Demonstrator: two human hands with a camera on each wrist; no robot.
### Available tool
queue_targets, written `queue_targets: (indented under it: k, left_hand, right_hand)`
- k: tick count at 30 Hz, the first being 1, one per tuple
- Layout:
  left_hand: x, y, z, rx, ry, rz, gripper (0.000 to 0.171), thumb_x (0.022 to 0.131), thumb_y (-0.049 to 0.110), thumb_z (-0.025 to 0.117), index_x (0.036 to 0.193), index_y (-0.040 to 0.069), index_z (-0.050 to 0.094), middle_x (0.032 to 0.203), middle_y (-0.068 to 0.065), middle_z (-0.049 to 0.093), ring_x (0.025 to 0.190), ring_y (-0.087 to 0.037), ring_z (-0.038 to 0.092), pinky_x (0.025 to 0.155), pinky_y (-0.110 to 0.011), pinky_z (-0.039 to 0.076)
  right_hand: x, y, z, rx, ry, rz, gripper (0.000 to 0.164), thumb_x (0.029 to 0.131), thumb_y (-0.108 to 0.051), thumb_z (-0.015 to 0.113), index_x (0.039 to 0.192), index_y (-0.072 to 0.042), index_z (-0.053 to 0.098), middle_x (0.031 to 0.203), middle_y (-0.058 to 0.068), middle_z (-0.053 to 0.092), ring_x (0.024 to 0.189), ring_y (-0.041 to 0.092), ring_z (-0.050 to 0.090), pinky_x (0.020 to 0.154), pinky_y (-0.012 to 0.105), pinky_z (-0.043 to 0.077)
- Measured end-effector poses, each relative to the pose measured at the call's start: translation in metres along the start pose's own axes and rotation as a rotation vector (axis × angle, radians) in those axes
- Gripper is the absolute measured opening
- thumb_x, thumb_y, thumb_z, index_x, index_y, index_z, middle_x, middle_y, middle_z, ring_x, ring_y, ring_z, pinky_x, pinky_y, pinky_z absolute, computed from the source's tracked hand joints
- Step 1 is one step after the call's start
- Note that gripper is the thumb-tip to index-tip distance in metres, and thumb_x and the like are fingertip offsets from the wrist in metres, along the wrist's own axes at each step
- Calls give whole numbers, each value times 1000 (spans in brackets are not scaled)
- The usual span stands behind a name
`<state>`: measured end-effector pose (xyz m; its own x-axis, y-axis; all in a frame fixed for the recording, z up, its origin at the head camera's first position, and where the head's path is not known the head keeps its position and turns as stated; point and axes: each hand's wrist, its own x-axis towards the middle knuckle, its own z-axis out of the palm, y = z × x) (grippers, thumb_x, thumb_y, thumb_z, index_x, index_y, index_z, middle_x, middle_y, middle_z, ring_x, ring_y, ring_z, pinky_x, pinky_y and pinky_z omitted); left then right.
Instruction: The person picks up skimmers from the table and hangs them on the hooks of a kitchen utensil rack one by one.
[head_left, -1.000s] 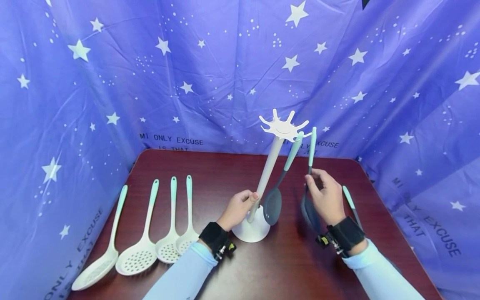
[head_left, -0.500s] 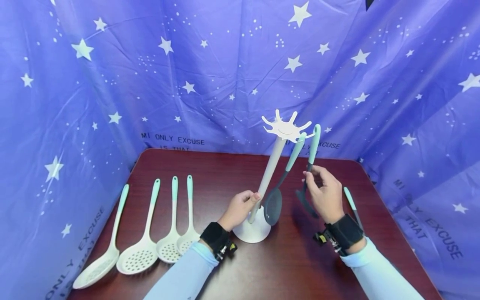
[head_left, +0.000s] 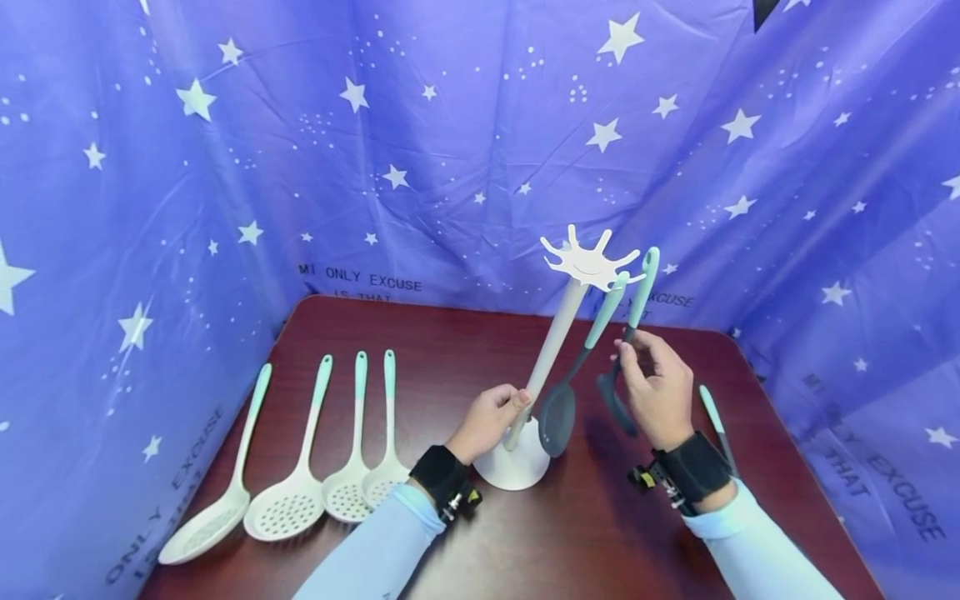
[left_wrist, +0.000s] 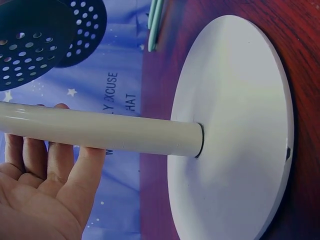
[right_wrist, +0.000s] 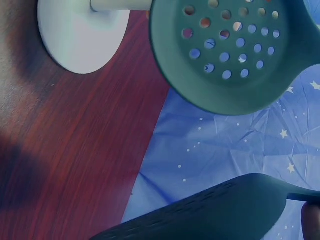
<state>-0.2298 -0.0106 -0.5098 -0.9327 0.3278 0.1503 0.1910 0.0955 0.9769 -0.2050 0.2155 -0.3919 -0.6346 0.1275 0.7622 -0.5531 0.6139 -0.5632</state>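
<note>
My left hand (head_left: 487, 421) grips the pole of a white utensil stand (head_left: 558, 333), low down near its round base (left_wrist: 235, 125). The pole leans right in the head view; a ring of hooks crowns it. From a right-side hook hangs a dark grey skimmer (head_left: 557, 418) with a mint handle; its perforated bowl shows in the right wrist view. My right hand (head_left: 660, 387) pinches a second dark grey skimmer (head_left: 643, 287) below its mint handle, bowl down. The hole at its handle's end is beside a hook tip; I cannot tell whether they touch.
Several white perforated utensils with mint handles, one a skimmer (head_left: 285, 504), lie on the left of the dark red table (head_left: 442, 350). Another mint-handled utensil (head_left: 712, 408) lies right of my right hand, partly hidden. A blue star-patterned curtain (head_left: 450, 125) surrounds the table.
My right hand has turned the held skimmer, so its bowl shows more edge-on and its handle end shows its hole beside the hook. My left hand keeps its grip on the pole.
</note>
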Motion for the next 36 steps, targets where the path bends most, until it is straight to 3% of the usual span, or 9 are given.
queue_targets:
  k: [12, 22, 27, 31, 36]
  left_hand:
    - [2, 0, -1, -17, -10, -4, 63, 94, 65, 58, 87, 3, 68, 84, -11, 74, 77, -12, 63, 74, -24, 47]
    - [3, 2, -2, -42, -40, 3, 51, 100, 53, 60, 98, 3, 72, 90, -14, 74, 82, -15, 66, 79, -26, 51]
    - [1, 5, -2, -48, -56, -8, 50, 102, 51, 59, 107, 5, 78, 100, -14, 77, 90, -15, 70, 82, -28, 54]
    - [-1, 6, -3, -25, -64, -32, 54, 103, 54, 57, 101, 6, 81, 97, -10, 78, 90, -11, 66, 81, -28, 52]
    - [0, 4, -2, -27, -64, -21, 53, 103, 54, 57, 97, 7, 81, 94, -7, 78, 86, -10, 63, 79, -28, 51]
  right_hand:
    - [6, -6, 2, 36, 21, -66, 14, 93, 12, 67, 105, 9, 73, 85, 20, 72, 78, -7, 61, 73, 9, 48]
    - [9, -16, 3, 42, 30, -130, 16, 90, 15, 68, 104, 10, 73, 84, 22, 70, 80, -8, 61, 73, 8, 47]
    - [8, -2, 4, 27, 30, -141, 18, 89, 15, 70, 105, 8, 74, 86, 21, 71, 84, -6, 61, 76, 10, 47]
    - [5, 11, 4, 29, 30, -145, 20, 89, 13, 72, 107, 4, 75, 89, 17, 73, 85, -5, 63, 77, 11, 48]
    - [6, 12, 2, 58, 19, -161, 22, 91, 9, 72, 111, 2, 76, 95, 15, 75, 88, 0, 66, 79, 13, 51]
